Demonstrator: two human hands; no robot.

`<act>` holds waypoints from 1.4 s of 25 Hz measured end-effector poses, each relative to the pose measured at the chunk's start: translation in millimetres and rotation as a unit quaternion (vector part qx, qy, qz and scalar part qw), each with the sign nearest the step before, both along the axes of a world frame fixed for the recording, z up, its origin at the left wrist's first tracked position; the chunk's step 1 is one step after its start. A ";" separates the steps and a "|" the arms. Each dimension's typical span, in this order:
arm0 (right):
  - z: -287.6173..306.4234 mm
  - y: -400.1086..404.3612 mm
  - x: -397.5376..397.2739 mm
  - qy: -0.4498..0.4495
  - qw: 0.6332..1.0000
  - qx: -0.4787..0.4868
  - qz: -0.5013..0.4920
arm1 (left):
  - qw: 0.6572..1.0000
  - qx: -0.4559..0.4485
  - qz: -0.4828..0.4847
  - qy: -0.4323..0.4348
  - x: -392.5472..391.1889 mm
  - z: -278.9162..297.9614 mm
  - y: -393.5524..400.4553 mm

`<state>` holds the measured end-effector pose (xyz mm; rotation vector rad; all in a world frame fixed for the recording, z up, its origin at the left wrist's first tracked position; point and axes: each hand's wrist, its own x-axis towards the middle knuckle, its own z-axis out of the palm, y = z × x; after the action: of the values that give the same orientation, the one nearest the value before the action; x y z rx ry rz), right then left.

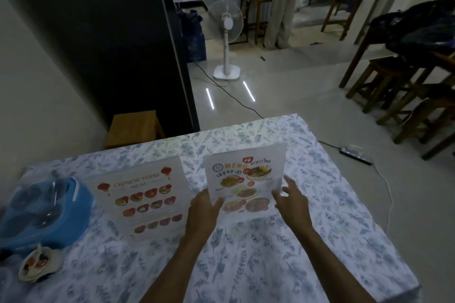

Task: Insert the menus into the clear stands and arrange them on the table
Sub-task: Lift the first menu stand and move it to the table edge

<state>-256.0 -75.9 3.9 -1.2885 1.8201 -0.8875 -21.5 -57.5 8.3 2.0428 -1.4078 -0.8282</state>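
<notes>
Two clear stands with menus stand upright on the floral tablecloth (258, 265). The Chinese food menu stand (140, 197) is at the left. Right of it is the Thai menu stand (246, 179), with dish photos and the word MENU. My left hand (205, 209) grips the Thai stand's lower left edge, thumb over its front. My right hand (291, 200) is at its lower right edge with fingers spread, touching or just off it.
A blue tray holding clear glasses (41, 209) sits at the table's left, with a rolled paper (37, 263) in front of it. Beyond the table are a wooden stool (134, 128), a white fan (226, 39), a power strip (355, 154), wooden stools (394, 86) and a person (283, 0).
</notes>
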 end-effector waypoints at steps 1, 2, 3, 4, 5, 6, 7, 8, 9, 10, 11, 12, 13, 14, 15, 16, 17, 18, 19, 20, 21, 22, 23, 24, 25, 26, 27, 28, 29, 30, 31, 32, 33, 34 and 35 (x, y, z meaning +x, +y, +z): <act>-0.2 -7.5 -1.4 0.010 0.999 -0.023 0.026 | 1.000 -0.003 0.009 -0.003 -2.6 1.5 -6.1; -0.1 -16.9 -4.2 0.015 0.998 -0.043 0.042 | 1.000 -0.001 0.021 -0.004 -6.3 3.6 -14.9; 0.4 -27.2 -7.2 0.011 0.997 -0.059 0.049 | 0.999 0.005 0.033 -0.005 -9.6 8.1 -24.5; 2.8 -38.0 -10.2 0.004 0.997 -0.065 0.052 | 0.999 0.004 0.041 -0.006 -12.6 13.1 -35.3; 6.7 -49.0 -13.4 -0.002 0.997 -0.064 0.053 | 0.999 0.000 0.046 -0.007 -15.3 17.3 -46.8; 11.0 -60.8 -17.2 -0.011 0.997 -0.061 0.053 | 0.999 -0.006 0.047 -0.009 -19.3 21.4 -59.0; 15.3 -73.0 -22.7 -0.020 0.996 -0.063 0.053 | 0.999 -0.012 0.048 -0.014 -24.9 26.0 -72.0; 18.8 -86.2 -29.3 -0.026 0.996 -0.069 0.052 | 0.998 -0.018 0.051 -0.019 -31.3 31.3 -84.6; 22.8 -98.8 -35.1 -0.024 0.995 -0.076 0.053 | 0.998 -0.022 0.054 -0.024 -38.0 37.3 -96.2; 26.7 -111.5 -41.1 -0.018 0.995 -0.082 0.054 | 0.998 -0.027 0.053 -0.027 -44.4 42.4 -107.6; 30.0 -126.3 -49.4 -0.012 0.994 -0.089 0.054 | 0.998 -0.033 0.048 -0.028 -52.2 46.3 -121.2; 33.1 -141.5 -58.9 -0.009 0.994 -0.096 0.051 | 0.998 -0.040 0.042 -0.029 -61.0 50.1 -135.6; 36.8 -157.6 -69.1 -0.004 0.994 -0.100 0.047 | 0.998 -0.046 0.038 -0.032 -70.4 52.7 -151.2; 40.7 -175.1 -79.6 0.003 0.994 -0.103 0.044 | 0.997 -0.052 0.036 -0.034 -80.6 54.8 -168.0; 44.4 -193.1 -89.9 0.012 0.993 -0.107 0.043 | 0.997 -0.057 0.037 -0.035 -90.8 56.5 -185.4; 48.4 -210.9 -99.7 0.022 0.993 -0.112 0.042 | 0.997 -0.062 0.034 -0.039 -101.1 57.1 -203.3; 51.7 -227.9 -108.2 0.032 0.991 -0.120 0.041 | 0.996 -0.067 0.031 -0.045 -109.9 57.7 -220.1; 54.3 -244.6 -115.9 0.041 0.990 -0.129 0.038 | 0.996 -0.069 0.028 -0.053 -117.6 58.2 -235.7; 54.6 -263.3 -125.0 0.050 0.989 -0.136 0.034 | 0.995 -0.070 0.025 -0.062 -126.7 56.4 -253.2; 53.7 -281.9 -133.6 0.056 0.988 -0.141 0.034 | 0.995 -0.072 0.022 -0.067 -135.0 54.1 -269.9; 50.8 -299.0 -141.6 0.058 0.988 -0.141 0.037 | 0.995 -0.075 0.021 -0.069 -142.7 51.3 -285.0; 46.9 -314.4 -148.5 0.057 0.988 -0.137 0.042 | 0.995 -0.076 0.022 -0.067 -149.9 47.8 -298.5; 42.1 -329.4 -154.5 0.056 0.989 -0.132 0.047 | 0.995 -0.074 0.024 -0.064 -156.3 42.9 -311.2; 37.0 -343.4 -159.8 0.056 0.989 -0.129 0.052 | 0.995 -0.069 0.027 -0.062 -162.3 37.5 -323.2; 33.3 -355.4 -163.5 0.056 0.989 -0.126 0.055 | 0.996 -0.062 0.029 -0.063 -166.7 32.6 -332.7; 29.0 -365.8 -166.2 0.052 0.989 -0.123 0.060 | 0.996 -0.054 0.030 -0.066 -169.9 27.5 -341.1; 22.6 -376.9 -169.1 0.047 0.990 -0.116 0.062 | 0.996 -0.045 0.031 -0.068 -172.9 22.0 -349.8; 16.3 -385.9 -171.1 0.042 0.991 -0.109 0.065 | 0.996 -0.037 0.033 -0.071 -175.2 17.3 -357.4; 8.9 -393.7 -172.3 0.039 0.992 -0.101 0.067 | 0.996 -0.031 0.034 -0.076 -177.2 12.8 -364.4; 1.0 -399.9 -173.0 0.036 0.993 -0.094 0.067 | 0.996 -0.028 0.032 -0.080 -178.9 9.0 -370.5; -6.8 -404.5 -173.2 0.030 0.994 -0.088 0.062 | 0.996 -0.028 0.030 -0.083 -180.6 6.2 -375.9; -13.3 -407.9 -172.8 0.023 0.995 -0.083 0.056 | 0.996 -0.028 0.028 -0.085 -181.8 4.3 -380.9; -18.5 -410.0 -171.9 0.019 0.995 -0.078 0.052 | 0.995 -0.028 0.028 -0.087 -181.9 2.2 -385.3; -20.7 -411.1 -170.3 0.020 0.996 -0.073 0.050 | 0.995 -0.026 0.027 -0.089 -181.0 0.9 -387.9; -22.4 -412.1 -169.5 0.024 0.996 -0.069 0.051 | 0.995 -0.026 0.026 -0.091 -179.5 -0.7 -389.2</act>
<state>-425.5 -488.0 -18.4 -1.4862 1.7376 -0.9486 -201.0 -446.8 7.6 2.1507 -1.4488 -0.5900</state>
